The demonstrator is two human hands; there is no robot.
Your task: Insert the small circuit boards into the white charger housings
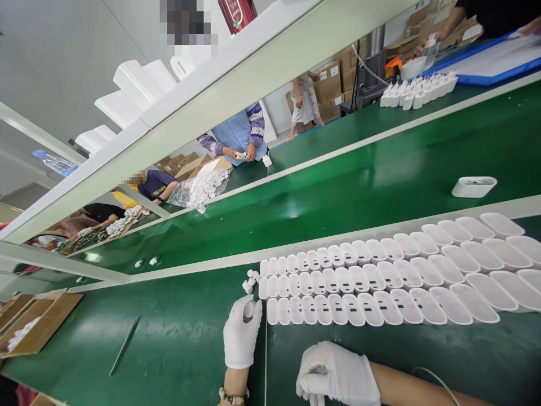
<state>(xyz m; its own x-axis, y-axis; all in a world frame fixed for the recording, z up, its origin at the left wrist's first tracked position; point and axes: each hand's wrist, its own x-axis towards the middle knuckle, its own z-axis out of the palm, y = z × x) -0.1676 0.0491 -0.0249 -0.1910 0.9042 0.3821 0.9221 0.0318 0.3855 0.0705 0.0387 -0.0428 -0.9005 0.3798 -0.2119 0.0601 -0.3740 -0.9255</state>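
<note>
My left hand [242, 337], in a white glove, is closed round a small white rounded part [250, 309] between thumb and fingers. Just beyond its fingertips lies a little pile of similar white parts [249, 282]. My right hand [338, 373], also gloved, is curled low over the green bench, fingers bent inward; what it holds, if anything, I cannot make out. In front of both hands stand three rows of open white oval housings [350, 307], side by side, many showing small dark slots inside.
A pointed metal tool [124, 345] lies on the left of the bench, near a cardboard box [42, 321]. Past the pale divider runs a green conveyor belt [296, 197] carrying one white housing [474, 187]. Overhead slants a shelf beam [203, 107]. Co-workers sit across the belt.
</note>
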